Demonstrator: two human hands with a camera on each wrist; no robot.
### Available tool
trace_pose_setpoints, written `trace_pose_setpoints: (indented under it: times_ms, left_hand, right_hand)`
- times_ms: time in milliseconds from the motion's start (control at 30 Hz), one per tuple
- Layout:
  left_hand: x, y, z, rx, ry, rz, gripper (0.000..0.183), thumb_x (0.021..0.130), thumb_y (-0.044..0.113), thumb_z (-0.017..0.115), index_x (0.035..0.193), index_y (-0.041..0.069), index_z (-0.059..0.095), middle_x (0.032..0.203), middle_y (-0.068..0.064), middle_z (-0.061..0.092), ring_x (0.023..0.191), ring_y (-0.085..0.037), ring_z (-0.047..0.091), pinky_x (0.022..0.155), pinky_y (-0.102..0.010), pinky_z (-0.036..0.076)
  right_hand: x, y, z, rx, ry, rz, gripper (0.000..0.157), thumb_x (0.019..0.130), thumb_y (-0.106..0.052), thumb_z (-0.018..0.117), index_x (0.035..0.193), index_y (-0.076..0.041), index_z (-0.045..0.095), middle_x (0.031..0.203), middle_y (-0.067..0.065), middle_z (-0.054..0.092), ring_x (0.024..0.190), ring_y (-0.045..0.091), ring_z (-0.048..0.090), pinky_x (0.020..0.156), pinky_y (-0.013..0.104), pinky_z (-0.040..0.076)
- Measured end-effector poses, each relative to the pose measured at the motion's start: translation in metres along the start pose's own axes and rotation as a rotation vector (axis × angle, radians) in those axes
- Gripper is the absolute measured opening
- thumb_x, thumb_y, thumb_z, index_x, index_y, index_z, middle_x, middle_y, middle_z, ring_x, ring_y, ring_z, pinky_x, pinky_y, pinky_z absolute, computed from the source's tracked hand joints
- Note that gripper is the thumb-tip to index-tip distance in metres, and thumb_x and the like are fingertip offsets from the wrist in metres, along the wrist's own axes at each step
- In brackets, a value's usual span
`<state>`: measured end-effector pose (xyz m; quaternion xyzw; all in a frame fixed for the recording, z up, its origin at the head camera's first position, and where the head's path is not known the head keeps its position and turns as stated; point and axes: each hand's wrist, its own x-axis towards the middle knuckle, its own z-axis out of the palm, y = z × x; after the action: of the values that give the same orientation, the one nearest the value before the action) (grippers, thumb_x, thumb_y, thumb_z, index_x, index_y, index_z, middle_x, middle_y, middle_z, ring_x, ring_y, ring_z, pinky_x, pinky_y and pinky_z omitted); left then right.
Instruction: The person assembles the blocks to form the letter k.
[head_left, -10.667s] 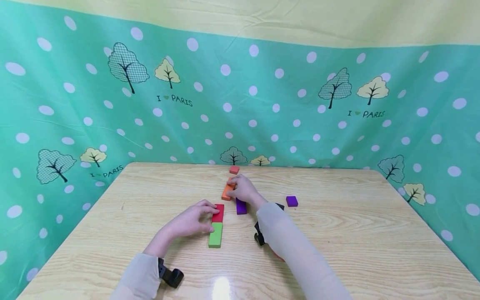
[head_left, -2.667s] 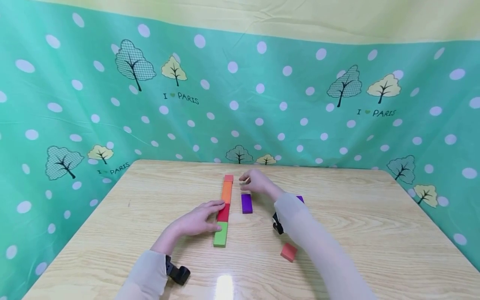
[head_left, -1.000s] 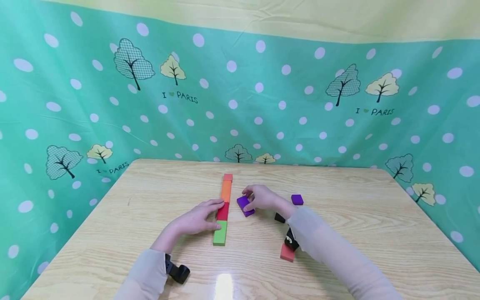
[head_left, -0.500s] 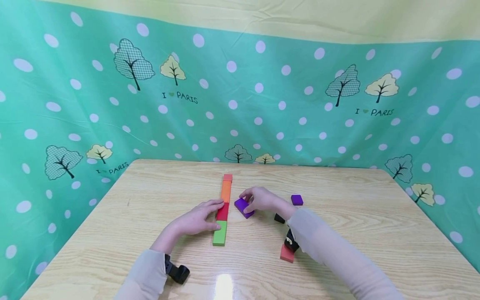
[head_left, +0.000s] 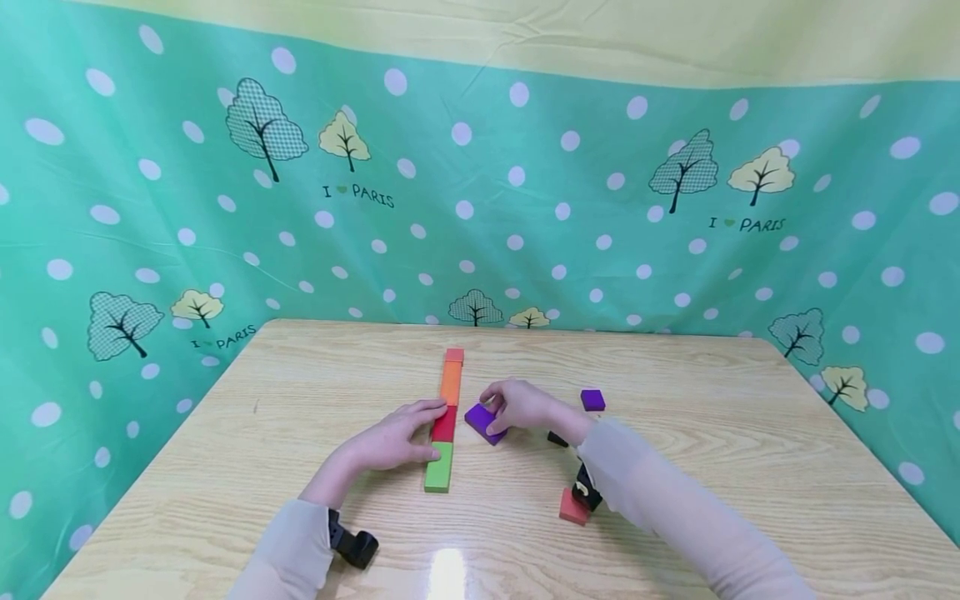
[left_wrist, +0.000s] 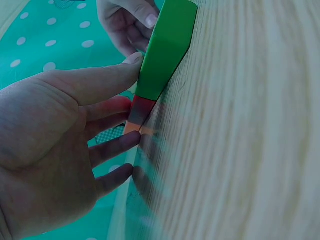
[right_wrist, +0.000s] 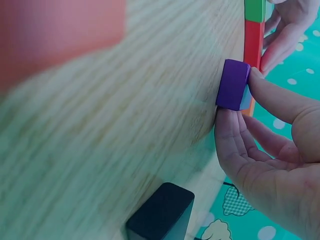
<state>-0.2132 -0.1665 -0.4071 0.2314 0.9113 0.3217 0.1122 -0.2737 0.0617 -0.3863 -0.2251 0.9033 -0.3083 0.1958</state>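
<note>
eight blocks show on the surface (head_left: 675, 475): two purple, two coral, one each of orange, red, green and black. four form a single straight row, a little left of the middle, running from near the far edge toward the near edge: the far coral block (head_left: 454, 355), the orange block (head_left: 450, 383), the red block (head_left: 443, 425) and the green block (head_left: 438, 471).

of the two hands, the left hand (head_left: 386, 440) lies along the row's left side, fingers loosely extended and apart, thumb touching the green block, a fingertip at the red block. the right hand (head_left: 525, 404) is narrow, pinching the purple block (head_left: 480, 419) between thumb and fingers; that oblong sits just beside the row, askew to it.

toward the right edge lies the purple square (head_left: 592, 401). the black block (head_left: 556, 438), partly hidden by the right wrist, and the near coral block (head_left: 572, 507), closer to the near edge, lie between.

the blocks are smooth, flat-faced and plain-coloured; the surface has pale wood grain. two black wrist cameras (head_left: 360, 550) sit below two pale sleeves (head_left: 288, 542). beyond the far edge hangs creased green cloth (head_left: 420, 150) with white dots and printed trees.
</note>
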Motion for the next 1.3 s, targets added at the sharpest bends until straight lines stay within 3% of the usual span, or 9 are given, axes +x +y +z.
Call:
trace_pose_setpoints:
  times_ms: [200, 1300]
  left_hand:
    - [0.000, 0.000, 0.000, -0.003, 0.004, -0.005, 0.070, 0.082, 0.028, 0.066, 0.140, 0.005, 0.035, 0.146, -0.010, 0.031, 0.134, -0.034, 0.024, 0.108, -0.051, 0.023]
    - [-0.001, 0.004, -0.001, -0.007, 0.005, -0.020, 0.068, 0.082, 0.027, 0.066, 0.140, 0.006, 0.035, 0.146, -0.010, 0.031, 0.135, -0.033, 0.023, 0.108, -0.051, 0.022]
  right_hand:
    - [-0.003, -0.001, 0.002, 0.029, -0.020, -0.017, 0.034, 0.073, -0.004, 0.073, 0.105, -0.002, 0.062, 0.089, 0.003, 0.060, 0.082, 0.013, 0.054, 0.074, 0.023, 0.047]
    - [-0.019, -0.006, 0.015, 0.029, -0.070, -0.103, 0.037, 0.075, -0.005, 0.072, 0.111, -0.003, 0.063, 0.092, 0.003, 0.063, 0.084, 0.012, 0.056, 0.069, 0.021, 0.048]
